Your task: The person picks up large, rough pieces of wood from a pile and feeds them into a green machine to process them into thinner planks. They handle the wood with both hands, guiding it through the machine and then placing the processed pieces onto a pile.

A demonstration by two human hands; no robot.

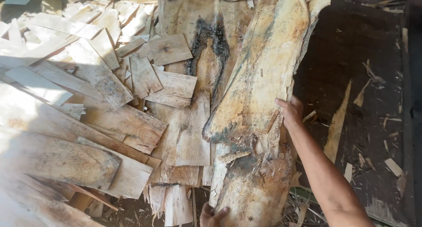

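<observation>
Dark dirt floor (351, 55) strewn with splinters, heap of pale wood offcuts (88, 99) to the left, big rough slab (259, 99) lying lengthwise in the middle, right hand (291, 112) fingers wrapped on its right edge, left hand (213, 216) gripping its near end, fingers curled.

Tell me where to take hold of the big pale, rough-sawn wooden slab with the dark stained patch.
Probably by its two long edges. The big pale wooden slab lies lengthwise away from the person, tilted over the flat offcuts. The right hand already grips the right edge mid-length; the left hand holds the splintered near end. Come from the right, where dark bare ground leaves room.
</observation>
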